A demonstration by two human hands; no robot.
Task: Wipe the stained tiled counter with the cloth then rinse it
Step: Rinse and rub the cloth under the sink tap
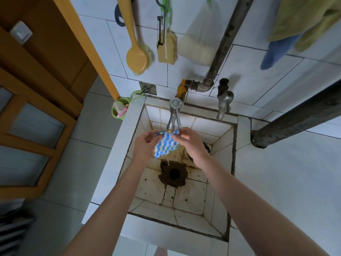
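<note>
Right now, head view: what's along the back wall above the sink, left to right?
Brush → sponge → bag → pipe → green towel. I left out the blue cloth, which overlaps the towel.

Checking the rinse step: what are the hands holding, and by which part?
Both hold the striped cloth under the tap spout: the left hand pinches its upper left edge, the right hand its upper right edge; the rest hangs free.
</note>
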